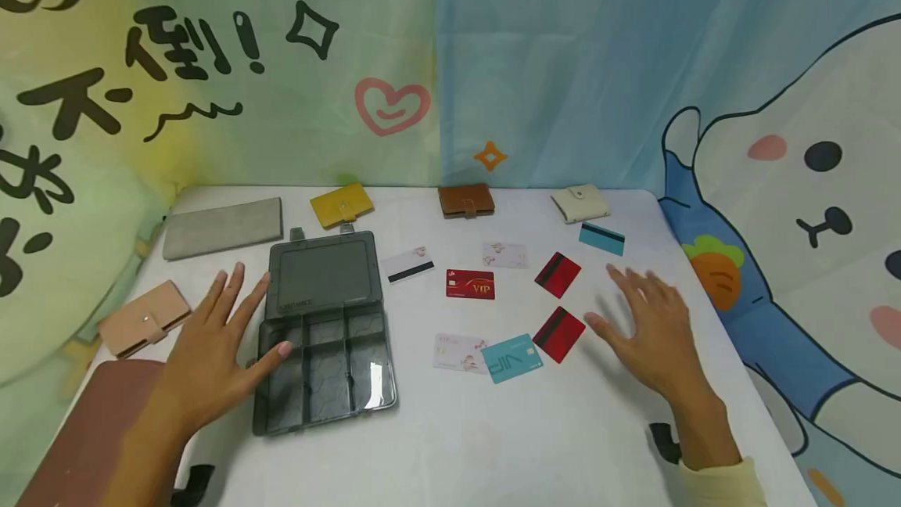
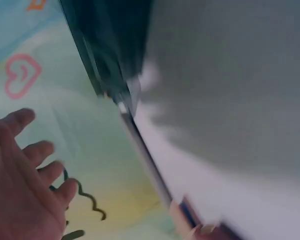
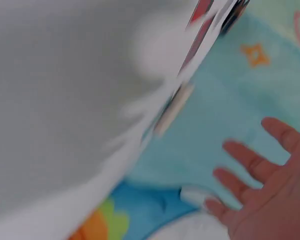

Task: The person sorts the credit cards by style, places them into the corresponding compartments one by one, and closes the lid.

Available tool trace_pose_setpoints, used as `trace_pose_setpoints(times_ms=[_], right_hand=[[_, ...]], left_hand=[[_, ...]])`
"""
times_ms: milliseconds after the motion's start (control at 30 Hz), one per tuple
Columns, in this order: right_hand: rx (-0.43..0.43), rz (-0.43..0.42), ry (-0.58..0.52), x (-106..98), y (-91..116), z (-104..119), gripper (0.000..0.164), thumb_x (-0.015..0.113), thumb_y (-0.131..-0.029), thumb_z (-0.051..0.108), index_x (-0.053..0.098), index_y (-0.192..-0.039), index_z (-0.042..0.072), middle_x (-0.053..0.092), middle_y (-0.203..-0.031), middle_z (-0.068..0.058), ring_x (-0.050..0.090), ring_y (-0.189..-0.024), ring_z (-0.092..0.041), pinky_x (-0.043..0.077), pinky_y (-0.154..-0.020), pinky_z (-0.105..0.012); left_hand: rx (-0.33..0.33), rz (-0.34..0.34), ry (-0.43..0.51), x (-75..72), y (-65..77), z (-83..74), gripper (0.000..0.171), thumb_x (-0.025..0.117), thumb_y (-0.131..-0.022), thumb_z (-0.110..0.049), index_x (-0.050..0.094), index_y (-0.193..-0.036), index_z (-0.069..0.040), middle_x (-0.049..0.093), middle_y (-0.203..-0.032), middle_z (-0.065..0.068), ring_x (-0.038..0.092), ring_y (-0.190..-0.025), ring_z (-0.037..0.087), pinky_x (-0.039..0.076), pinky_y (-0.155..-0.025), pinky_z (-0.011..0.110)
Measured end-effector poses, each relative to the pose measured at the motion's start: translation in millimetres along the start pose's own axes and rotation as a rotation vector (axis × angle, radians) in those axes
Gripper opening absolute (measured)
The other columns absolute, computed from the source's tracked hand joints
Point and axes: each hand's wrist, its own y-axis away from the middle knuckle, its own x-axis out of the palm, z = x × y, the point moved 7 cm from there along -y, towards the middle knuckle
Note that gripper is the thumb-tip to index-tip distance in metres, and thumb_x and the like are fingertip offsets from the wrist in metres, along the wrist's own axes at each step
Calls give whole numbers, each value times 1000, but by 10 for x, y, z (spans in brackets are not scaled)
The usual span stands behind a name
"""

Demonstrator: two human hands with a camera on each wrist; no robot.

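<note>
My left hand (image 1: pixel 214 362) hovers with fingers spread at the left edge of a dark grey compartment box (image 1: pixel 323 276). The box lies with its lid flipped back, showing its divided sections. In the left wrist view the same hand (image 2: pixel 25 185) is held off the white table, gripping nothing. My right hand (image 1: pixel 651 335), also empty, has its fingers extended to the right of two red cards (image 1: pixel 558 275) with black stripes. A teal card (image 1: pixel 512 358) overlaps a pale card (image 1: pixel 460 353). Near the middle lies a red VIP card (image 1: pixel 470 284).
Along the back sit a grey flat case (image 1: pixel 224 228), a yellow wallet (image 1: pixel 342 205), a brown wallet (image 1: pixel 467 200) and a cream wallet (image 1: pixel 580 203). A blue striped card (image 1: pixel 601 239) lies before the cream one. At left are a tan wallet (image 1: pixel 144 319) and a brown flat item (image 1: pixel 98 429).
</note>
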Motion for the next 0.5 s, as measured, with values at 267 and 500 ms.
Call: trace_pose_setpoints(times_ms=[267, 500], right_hand=[[-155, 235, -224, 445, 59, 768, 67, 87, -72, 46, 64, -132, 27, 62, -124, -1, 49, -115, -20, 49, -100, -51], [-225, 359, -178, 686, 46, 1120, 52, 93, -66, 40, 73, -111, 22, 57, -106, 3, 46, -99, -13, 48, -78, -28]], left_hand=[[-76, 126, 359, 280, 227, -14, 92, 78, -87, -29, 22, -160, -25, 25, -163, 21, 33, -140, 54, 36, -100, 73], [-72, 110, 442, 349, 350, 79, 90, 76, -88, -16, 23, -160, -25, 25, -163, 19, 35, -144, 43, 46, -100, 56]])
